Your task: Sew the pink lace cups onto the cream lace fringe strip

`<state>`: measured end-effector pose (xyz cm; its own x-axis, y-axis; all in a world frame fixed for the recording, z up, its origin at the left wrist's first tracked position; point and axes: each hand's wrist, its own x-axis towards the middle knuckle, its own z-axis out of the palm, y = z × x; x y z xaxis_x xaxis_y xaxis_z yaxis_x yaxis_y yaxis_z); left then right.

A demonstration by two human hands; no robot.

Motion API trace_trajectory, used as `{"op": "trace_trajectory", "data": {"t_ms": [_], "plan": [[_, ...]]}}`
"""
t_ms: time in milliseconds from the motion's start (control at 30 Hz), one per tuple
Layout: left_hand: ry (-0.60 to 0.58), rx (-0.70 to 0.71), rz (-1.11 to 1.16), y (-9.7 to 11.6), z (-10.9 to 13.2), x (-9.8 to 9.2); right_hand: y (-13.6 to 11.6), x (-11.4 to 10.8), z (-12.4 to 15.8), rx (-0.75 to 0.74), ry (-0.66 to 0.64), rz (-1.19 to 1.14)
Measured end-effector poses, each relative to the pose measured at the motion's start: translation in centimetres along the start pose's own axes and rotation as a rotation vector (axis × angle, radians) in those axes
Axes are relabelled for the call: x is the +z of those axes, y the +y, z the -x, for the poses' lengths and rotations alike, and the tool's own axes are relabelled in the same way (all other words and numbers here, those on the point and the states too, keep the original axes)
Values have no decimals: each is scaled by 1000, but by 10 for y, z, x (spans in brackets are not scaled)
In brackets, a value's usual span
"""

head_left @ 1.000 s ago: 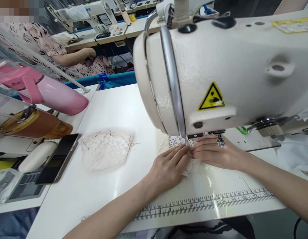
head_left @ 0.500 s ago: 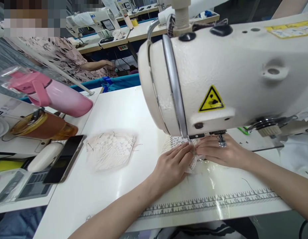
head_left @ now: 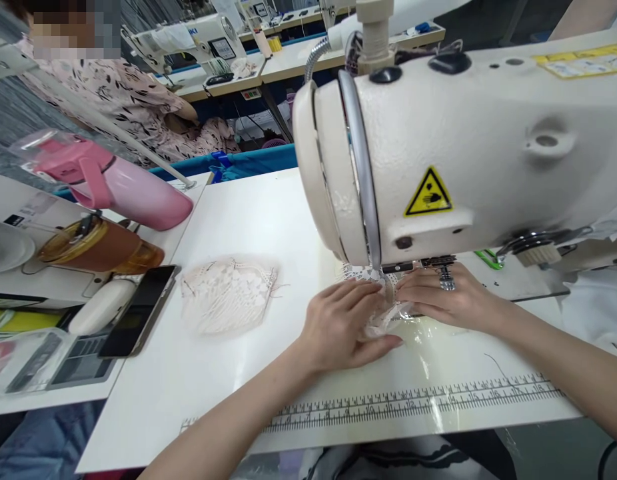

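Under the head of a white sewing machine (head_left: 468, 133) lies a piece of white lace fabric (head_left: 383, 323), partly covered by my hands. My left hand (head_left: 341, 323) rests on the lace left of the needle area, fingers stretched out and thumb spread away toward the ruler. At the right of the presser foot, my right hand (head_left: 446, 297) lies on the fabric with its fingers extended; the machine parts hide some of them. A second lace piece (head_left: 228, 297) with loose thread ends lies flat on the table to the left.
A printed ruler (head_left: 368, 408) runs along the front of the white table (head_left: 248, 213). On the left are a phone (head_left: 138, 310), a pink bottle (head_left: 138, 190) and an amber cup (head_left: 96, 247). Green-handled snips (head_left: 488, 260) lie behind my right hand. A person (head_left: 123, 100) sits beyond.
My left hand has shifted slightly left and its thumb has spread from the fingers. My right hand stays nearly in place. The view has moved a little, and the person's forearm has dropped from sight.
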<state>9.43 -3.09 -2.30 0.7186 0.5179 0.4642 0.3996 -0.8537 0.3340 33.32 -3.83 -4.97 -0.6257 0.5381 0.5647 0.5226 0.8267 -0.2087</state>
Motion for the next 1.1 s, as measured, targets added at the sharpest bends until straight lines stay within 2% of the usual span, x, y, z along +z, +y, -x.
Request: {"op": "trace_trajectory", "data": {"t_ms": [67, 133, 200, 267, 400, 600, 867, 1000, 1100], "plan": [[-11, -155, 10, -4, -6, -11, 1, 1, 1, -4, 9, -13], [-41, -322, -79, -12, -14, -17, 2, 3, 2, -9, 28, -11], [-83, -393, -223, -24, -22, -15, 3, 6, 3, -13, 49, -5], [-142, -369, -290, -37, -30, -7, 4, 7, 4, -7, 64, -1], [-180, -372, -259, -51, -37, 10, 5, 6, 3, 16, 32, -3], [-184, -356, -272, -54, -35, 15, 5, 4, 0, 8, 19, 2], [-89, -425, -375, -49, -34, 21, 4, 3, 0, 28, -2, 1], [-60, -471, -445, -48, -37, 15, 5, 4, 1, 31, 1, -1], [-65, -506, -487, -44, -39, -3, 5, 4, 0, 0, 7, -12]]}}
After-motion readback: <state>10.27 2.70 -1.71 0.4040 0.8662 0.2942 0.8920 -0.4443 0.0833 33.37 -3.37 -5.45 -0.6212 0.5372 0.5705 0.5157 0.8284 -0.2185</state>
